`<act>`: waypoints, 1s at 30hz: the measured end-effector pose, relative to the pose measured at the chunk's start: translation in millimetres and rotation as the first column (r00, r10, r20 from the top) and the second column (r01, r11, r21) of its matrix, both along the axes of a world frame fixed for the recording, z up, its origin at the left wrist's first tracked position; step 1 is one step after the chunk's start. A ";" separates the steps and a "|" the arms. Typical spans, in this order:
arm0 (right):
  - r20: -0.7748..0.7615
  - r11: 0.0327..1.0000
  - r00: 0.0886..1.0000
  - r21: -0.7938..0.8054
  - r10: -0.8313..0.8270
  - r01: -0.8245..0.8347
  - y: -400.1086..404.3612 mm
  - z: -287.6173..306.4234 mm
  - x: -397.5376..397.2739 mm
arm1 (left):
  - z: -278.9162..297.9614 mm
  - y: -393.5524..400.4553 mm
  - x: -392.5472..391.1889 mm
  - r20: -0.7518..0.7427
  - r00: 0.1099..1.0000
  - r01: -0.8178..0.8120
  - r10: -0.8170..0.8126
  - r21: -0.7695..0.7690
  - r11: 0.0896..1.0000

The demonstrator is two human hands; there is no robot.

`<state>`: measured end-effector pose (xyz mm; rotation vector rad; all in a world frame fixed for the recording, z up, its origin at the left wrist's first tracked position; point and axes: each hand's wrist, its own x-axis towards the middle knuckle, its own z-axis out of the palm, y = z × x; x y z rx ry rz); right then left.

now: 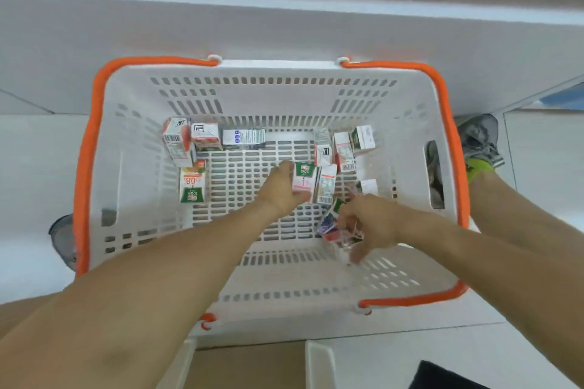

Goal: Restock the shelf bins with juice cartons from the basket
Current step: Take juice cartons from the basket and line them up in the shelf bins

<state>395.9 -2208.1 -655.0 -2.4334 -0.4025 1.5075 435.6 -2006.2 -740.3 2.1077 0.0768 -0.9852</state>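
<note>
**A:** Both your hands are down in the white slotted plastic basket with orange handles (126, 136). Your left hand (281, 188) is wrapped round a small green-and-white juice carton (304, 178) at the middle of the basket floor. Your right hand (369, 224) is blurred, its fingers curled about a dark blue-and-red carton (330, 224) by the near wall; I judge that a hold, though not a firm one.

**B:** What could go wrong for me here?

**A:** The white barcode carton (325, 185) leans against the one in your left hand, so lifting yours could topple it. The right-hand carton could slip if you raise it before your fingers settle. And the shelf bins are out of view, so you could carry blind.

**B:** How many cartons are left?

**A:** Roughly a dozen: four at the far left, one lying flat at the far middle, three at the far right, two at the centre, one or two at your right hand, and one white one (368, 186) just beyond it. One basket, two hands.
</note>
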 end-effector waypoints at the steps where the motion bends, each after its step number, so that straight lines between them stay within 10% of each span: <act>1: 0.000 0.999 0.999 0.030 -0.035 0.035 -2.7 -2.4 1.2 | -6.1 -2.7 0.2 0.031 0.999 0.006 -0.005 -0.008 1.000; 7: -0.017 0.913 0.930 0.187 -0.367 0.363 -10.0 -9.7 11.6 | -11.7 -5.1 9.1 0.064 0.998 0.025 -0.024 -0.021 0.999; 19: 0.224 0.946 0.919 0.100 -0.324 0.309 10.1 5.1 -2.1 | 14.2 21.1 10.4 -0.149 0.981 -0.131 0.128 -0.007 0.991; 30: 0.315 0.872 0.854 0.406 -0.415 0.274 37.5 156.4 45.6 | 217.6 96.9 47.3 -0.231 0.964 0.091 -0.133 -0.182 0.979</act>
